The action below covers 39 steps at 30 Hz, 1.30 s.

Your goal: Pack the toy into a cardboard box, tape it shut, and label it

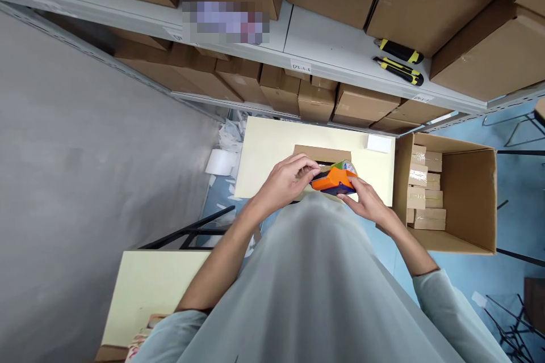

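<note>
My right hand (365, 197) grips an orange and dark blue tape dispenser (332, 179) from its right side. A green-edged roll of tape (346, 167) sits in the dispenser. At the dispenser's left end, my left hand (293, 174) has its thumb and forefinger pinched together; whatever lies between them is too small to make out. Just beyond both hands, a cardboard box (322, 153) rests on the cream table (268, 150), largely covered by the hands and dispenser.
To the right stands a large open carton (468, 195) with several small taped boxes (430, 219) inside. Two utility knives (400, 62) lie on the shelf (327, 39) above, among brown cartons. A white box (378, 143) is at the table's back right. A grey wall (85, 125) rises at left.
</note>
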### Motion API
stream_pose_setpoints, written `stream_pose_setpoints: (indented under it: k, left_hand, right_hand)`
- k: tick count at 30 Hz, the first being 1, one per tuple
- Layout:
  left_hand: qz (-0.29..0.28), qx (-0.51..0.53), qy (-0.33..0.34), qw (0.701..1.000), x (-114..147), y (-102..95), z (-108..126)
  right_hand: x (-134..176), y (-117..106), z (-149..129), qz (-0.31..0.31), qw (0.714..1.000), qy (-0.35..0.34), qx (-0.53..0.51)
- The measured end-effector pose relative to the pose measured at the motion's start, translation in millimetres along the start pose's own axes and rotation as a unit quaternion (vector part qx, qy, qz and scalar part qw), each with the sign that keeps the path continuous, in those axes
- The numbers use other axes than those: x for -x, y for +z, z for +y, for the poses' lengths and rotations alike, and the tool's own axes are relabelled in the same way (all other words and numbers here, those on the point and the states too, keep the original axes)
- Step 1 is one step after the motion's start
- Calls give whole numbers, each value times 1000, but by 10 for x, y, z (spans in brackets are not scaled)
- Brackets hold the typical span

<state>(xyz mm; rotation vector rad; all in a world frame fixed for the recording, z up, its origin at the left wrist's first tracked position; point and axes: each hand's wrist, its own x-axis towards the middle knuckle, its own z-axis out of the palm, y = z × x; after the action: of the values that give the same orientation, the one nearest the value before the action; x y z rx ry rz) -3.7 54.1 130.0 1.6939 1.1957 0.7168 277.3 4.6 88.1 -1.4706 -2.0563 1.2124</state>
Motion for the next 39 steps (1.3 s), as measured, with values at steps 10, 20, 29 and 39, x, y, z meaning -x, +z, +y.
stream_pose_setpoints:
  k: [10,20,29,39]
  left_hand:
    - [27,108,-130,985,316,202,-373]
    - [119,235,-235,936,330,-290,-1163]
    - [136,298,-281,902,146,-88,-1684]
    - [137,291,-327,889,99,55,-1919]
  right_hand:
    - [21,-178,-243,-156,986,54,28]
    - [-393,-572,-324,-197,973,112,49]
    - [-1077,-463,-134,-225,952,207,-18]
    - [-1374,-230,261,-233,955,176,57]
